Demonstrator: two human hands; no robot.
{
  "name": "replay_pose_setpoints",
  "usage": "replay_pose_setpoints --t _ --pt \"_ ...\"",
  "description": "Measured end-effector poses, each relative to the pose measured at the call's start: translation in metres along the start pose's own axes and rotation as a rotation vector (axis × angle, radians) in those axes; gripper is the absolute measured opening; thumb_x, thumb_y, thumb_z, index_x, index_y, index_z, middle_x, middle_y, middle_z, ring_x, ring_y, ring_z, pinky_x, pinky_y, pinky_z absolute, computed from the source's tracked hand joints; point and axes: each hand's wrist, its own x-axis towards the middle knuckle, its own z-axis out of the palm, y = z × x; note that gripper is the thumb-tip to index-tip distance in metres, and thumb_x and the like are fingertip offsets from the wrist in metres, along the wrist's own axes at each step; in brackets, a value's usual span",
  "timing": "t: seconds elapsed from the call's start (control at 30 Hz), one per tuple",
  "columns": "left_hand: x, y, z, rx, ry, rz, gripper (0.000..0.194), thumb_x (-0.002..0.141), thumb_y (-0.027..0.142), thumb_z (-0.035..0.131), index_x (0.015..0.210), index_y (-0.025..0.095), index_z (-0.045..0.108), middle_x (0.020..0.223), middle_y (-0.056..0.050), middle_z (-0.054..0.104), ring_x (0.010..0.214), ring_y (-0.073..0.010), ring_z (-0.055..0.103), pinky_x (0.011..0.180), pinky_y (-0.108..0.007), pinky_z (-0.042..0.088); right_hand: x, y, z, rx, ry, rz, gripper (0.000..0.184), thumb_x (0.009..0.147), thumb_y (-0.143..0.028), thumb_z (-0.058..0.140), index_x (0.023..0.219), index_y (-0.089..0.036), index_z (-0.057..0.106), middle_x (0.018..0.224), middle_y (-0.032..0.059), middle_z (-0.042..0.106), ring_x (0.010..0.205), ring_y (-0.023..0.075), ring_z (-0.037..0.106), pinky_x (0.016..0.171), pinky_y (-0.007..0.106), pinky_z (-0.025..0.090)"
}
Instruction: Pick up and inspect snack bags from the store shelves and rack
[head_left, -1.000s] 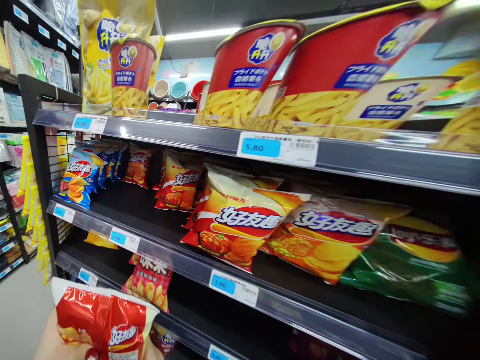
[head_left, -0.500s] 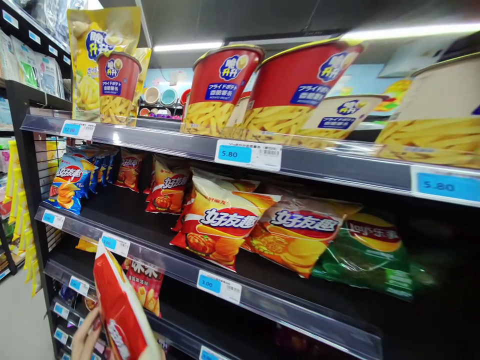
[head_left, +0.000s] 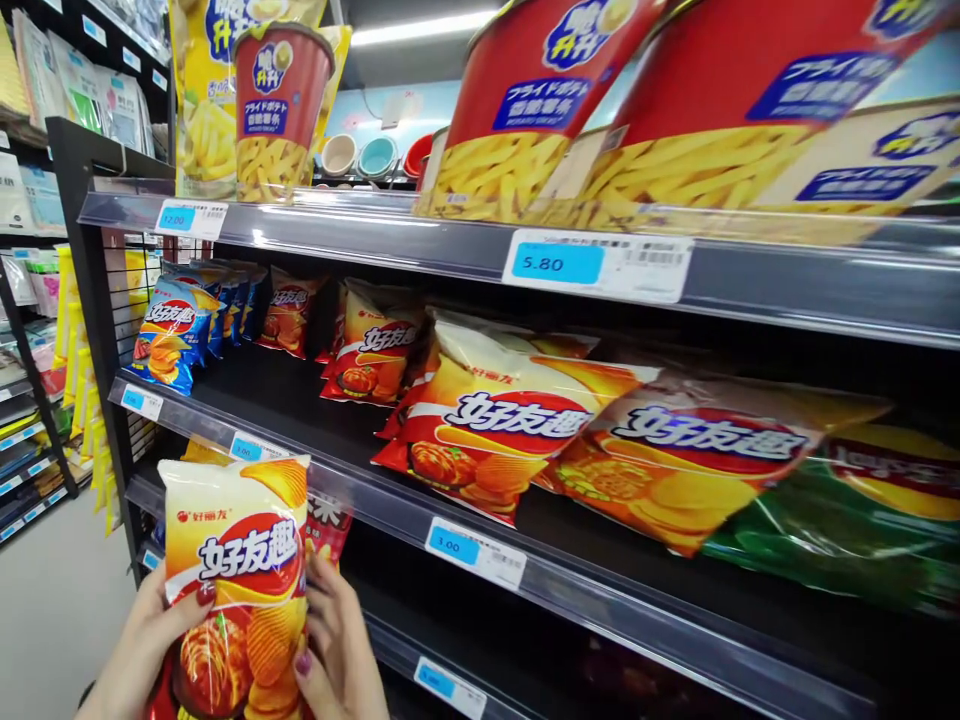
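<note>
Chip bag (head_left: 241,590) upright between left fingers (head_left: 182,612) and right fingers (head_left: 330,590), sides in their pinch

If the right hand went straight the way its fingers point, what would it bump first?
The right hand touches the chip bag. Going straight on past that, it would probably meet the red packet behind first, though depth is unclear.

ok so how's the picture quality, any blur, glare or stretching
Head view, lower left: the held chip bag is sharp enough to read; head view, right: the green bag is soft and shadowed, the large red cup stretched sideways; head view, top: the ceiling light strip glares white.
</note>
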Motion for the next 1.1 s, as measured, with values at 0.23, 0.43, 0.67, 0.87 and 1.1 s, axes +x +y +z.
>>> replay_pose_setpoints --t 0.23,0.43,0.67,0.87,1.1 --pt "0.003 -0.010 -0.015 0.051 -0.116 -0.029 0.068 0.060 0.028 0.081 0.122 0.018 0.054 0.101 -0.007 0.074 0.102 -0.0291 0.064 0.081 -0.033 0.053 -0.001 0.010 0.009 0.206 -0.122 0.279 0.069 0.068 -0.052 0.072 0.126 -0.022 0.049 0.114 0.0116 0.067 0.104 0.0313 0.063 0.091 0.043 0.049" --pt "0.014 -0.003 -0.017 0.226 -0.083 0.167 0.077 0.048 0.029 0.087 0.117 0.015 0.054 0.095 -0.010 0.075 0.094 -0.0335 0.067 0.070 -0.037 0.057 -0.007 0.014 0.001 -0.051 -0.129 0.271 0.079 0.060 -0.049 0.078 0.127 -0.017 0.050 0.115 0.0148 0.065 0.104 0.0333 0.061 0.089 0.042 0.050" --pt "0.020 0.004 -0.003 0.280 -0.124 0.159 0.047 0.061 0.035 0.080 0.098 0.016 0.058 0.091 -0.009 0.075 0.081 -0.0285 0.070 0.069 -0.035 0.058 -0.010 -0.013 0.019 0.480 -0.231 0.448 0.090 0.058 -0.048 0.081 0.132 -0.023 0.039 0.117 0.0133 0.064 0.110 0.0329 0.059 0.095 0.045 0.045" --pt "0.020 0.007 0.001 0.421 -0.256 0.151 0.045 0.076 0.039 0.068 0.113 0.021 0.052 0.114 -0.007 0.068 0.096 -0.0273 0.067 0.080 -0.036 0.056 -0.020 -0.024 0.012 0.471 -0.074 0.607 0.080 0.058 -0.046 0.082 0.126 -0.021 0.048 0.110 0.0119 0.068 0.111 0.0339 0.059 0.097 0.046 0.044" --pt "0.031 -0.003 -0.019 0.558 -0.272 0.033 0.056 0.076 0.043 0.066 0.122 0.018 0.050 0.119 -0.008 0.066 0.095 -0.0269 0.067 0.081 -0.035 0.054 -0.043 0.002 0.000 0.473 0.046 0.842 0.083 0.057 -0.051 0.080 0.127 -0.019 0.049 0.110 0.0121 0.068 0.106 0.0355 0.061 0.089 0.047 0.050"
